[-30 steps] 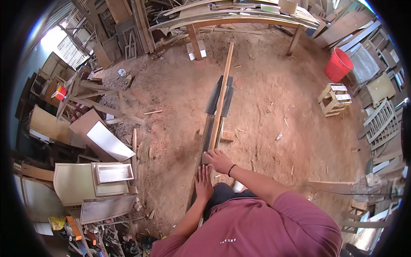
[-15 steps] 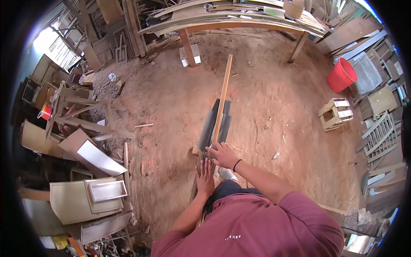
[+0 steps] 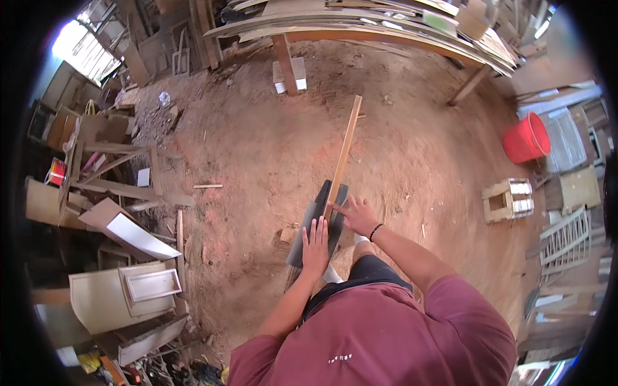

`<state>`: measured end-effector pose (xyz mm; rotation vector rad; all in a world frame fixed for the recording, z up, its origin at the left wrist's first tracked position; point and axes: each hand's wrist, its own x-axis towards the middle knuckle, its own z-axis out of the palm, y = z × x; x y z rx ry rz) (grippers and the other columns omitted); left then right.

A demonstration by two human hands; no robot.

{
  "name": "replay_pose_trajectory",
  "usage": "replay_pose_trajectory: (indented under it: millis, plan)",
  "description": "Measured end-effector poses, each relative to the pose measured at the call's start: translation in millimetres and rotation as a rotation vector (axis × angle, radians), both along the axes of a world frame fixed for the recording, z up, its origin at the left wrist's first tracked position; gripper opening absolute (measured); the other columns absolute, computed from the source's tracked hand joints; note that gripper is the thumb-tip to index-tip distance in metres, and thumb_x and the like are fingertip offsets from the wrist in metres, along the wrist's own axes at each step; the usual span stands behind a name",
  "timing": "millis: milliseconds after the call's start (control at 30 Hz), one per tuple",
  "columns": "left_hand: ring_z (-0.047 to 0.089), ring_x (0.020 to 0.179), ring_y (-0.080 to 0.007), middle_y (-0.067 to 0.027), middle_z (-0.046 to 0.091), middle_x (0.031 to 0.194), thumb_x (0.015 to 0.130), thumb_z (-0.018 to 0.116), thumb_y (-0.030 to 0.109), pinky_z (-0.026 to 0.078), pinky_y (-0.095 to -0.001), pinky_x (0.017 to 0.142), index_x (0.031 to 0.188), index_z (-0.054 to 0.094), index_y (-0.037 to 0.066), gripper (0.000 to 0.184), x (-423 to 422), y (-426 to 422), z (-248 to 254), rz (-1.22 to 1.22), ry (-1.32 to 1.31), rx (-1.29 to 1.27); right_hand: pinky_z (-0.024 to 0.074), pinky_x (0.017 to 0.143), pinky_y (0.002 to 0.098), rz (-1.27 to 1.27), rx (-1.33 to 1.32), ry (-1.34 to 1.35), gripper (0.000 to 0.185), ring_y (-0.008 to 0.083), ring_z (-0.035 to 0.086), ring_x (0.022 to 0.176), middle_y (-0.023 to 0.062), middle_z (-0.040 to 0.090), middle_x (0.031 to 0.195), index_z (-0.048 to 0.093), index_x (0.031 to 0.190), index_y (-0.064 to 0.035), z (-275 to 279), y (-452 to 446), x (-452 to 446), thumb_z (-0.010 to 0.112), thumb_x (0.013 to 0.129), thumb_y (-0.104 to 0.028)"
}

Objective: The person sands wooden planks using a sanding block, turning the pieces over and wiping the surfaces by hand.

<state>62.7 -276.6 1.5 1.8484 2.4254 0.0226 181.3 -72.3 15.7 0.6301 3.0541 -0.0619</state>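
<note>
A long, narrow wooden strip point(image 3: 347, 143) points away from my body, its near part lying along a dark grey, long, flat-sided piece point(image 3: 297, 246) whose exact kind I cannot make out. My left hand point(image 3: 315, 249) rests flat on the dark piece, fingers together and stretched forward. Just right of it, my right hand point(image 3: 359, 215), with a dark beaded bracelet at the wrist, reaches its extended fingers to the strip's near part. Below my left hand, a brown wooden support shows partly. The strip's near end is hidden by my hands.
A workbench point(image 3: 373, 37) stacked with boards stands ahead. At right are a red bucket point(image 3: 526, 137), a small wooden frame box point(image 3: 508, 199) and leaning panels. Wooden trestles point(image 3: 119, 186) and a framed panel point(image 3: 153, 285) crowd the left. A loose stick point(image 3: 208, 186) lies on the dirt floor.
The dark piece has come closer to my body, and my hands now lie over it instead of at its near end. My view has shifted slightly.
</note>
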Motion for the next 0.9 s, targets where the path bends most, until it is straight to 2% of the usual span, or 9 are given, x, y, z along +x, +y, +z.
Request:
replay_pose_trajectory:
  millis: [133,367,533,633,733,800,833,900]
  plan:
    - [0.016,0.17,-0.0318,-0.0119,0.019,0.184,0.103,0.048,0.013,0.013,-0.0599,0.136,0.174,0.021,0.001,0.078,-5,61,-6,0.056,0.021,-0.021,0.0546,0.093,0.0502,0.017,-0.047,-0.032,0.089,0.0359,0.063,0.117,0.0208,0.058,0.139,0.023,0.174,-0.049,-13,81,-10,0.068,0.1,-0.031]
    - [0.021,0.169,-0.0344,-0.0158,0.02,0.183,0.103,0.049,0.013,0.015,-0.0606,0.135,0.173,0.021,-0.001,0.077,-28,172,-8,0.103,-0.006,-0.064,0.0528,0.093,0.0524,0.051,-0.046,-0.059,0.09,0.0372,0.063,0.113,0.0217,0.058,0.138,0.019,0.175,-0.0503,-21,219,-31,0.066,0.1,-0.031]
    - [0.023,0.168,-0.0364,-0.0173,0.022,0.182,0.101,0.053,0.011,0.015,-0.0604,0.135,0.173,0.02,-0.001,0.08,-34,213,-10,0.155,-0.073,-0.106,0.0518,0.094,0.0518,0.055,-0.026,0.04,0.089,0.0371,0.06,0.113,0.0223,0.056,0.135,0.02,0.175,-0.0498,-28,295,-54,0.064,0.1,-0.028]
    - [0.024,0.167,-0.0386,-0.0183,0.025,0.18,0.101,0.055,0.01,0.016,-0.0602,0.135,0.172,0.021,-0.002,0.08,-34,220,-7,0.176,-0.104,-0.109,0.0511,0.095,0.0521,0.03,-0.088,-0.05,0.088,0.038,0.059,0.115,0.0229,0.056,0.136,0.02,0.175,-0.0479,-26,341,-64,0.064,0.101,-0.027]
    - [0.029,0.164,-0.0414,-0.0199,0.033,0.176,0.103,0.057,0.011,0.022,-0.0587,0.134,0.171,0.024,-0.002,0.077,-35,221,-6,0.199,-0.143,-0.074,0.0512,0.097,0.0524,0.009,-0.034,0.0,0.087,0.0385,0.06,0.115,0.0227,0.056,0.136,0.02,0.175,-0.046,-36,379,-70,0.063,0.102,-0.027]
    - [0.04,0.158,-0.0431,-0.0184,0.039,0.172,0.098,0.06,0.008,0.032,-0.0593,0.129,0.173,0.027,0.007,0.082,-33,220,-9,0.246,-0.221,0.015,0.0513,0.098,0.0528,-0.007,-0.049,0.036,0.087,0.0389,0.06,0.115,0.0229,0.056,0.136,0.02,0.175,-0.0454,-38,391,-73,0.063,0.102,-0.026]
    - [0.04,0.158,-0.0431,-0.0184,0.039,0.172,0.098,0.06,0.008,0.032,-0.0593,0.129,0.173,0.027,0.007,0.082,-32,221,-9,0.253,-0.229,0.004,0.0514,0.099,0.0531,-0.027,-0.049,0.08,0.087,0.0394,0.06,0.115,0.023,0.056,0.136,0.021,0.175,-0.0448,-35,394,-72,0.062,0.101,-0.025]
    - [0.049,0.15,-0.042,-0.018,0.042,0.17,0.098,0.061,0.007,0.042,-0.059,0.12,0.173,0.029,0.013,0.082,-33,221,-6,0.264,-0.268,-0.03,0.0514,0.1,0.0532,-0.022,-0.133,0.047,0.087,0.0397,0.059,0.115,0.0234,0.055,0.136,0.022,0.175,-0.0444,-26,384,-71,0.063,0.101,-0.025]
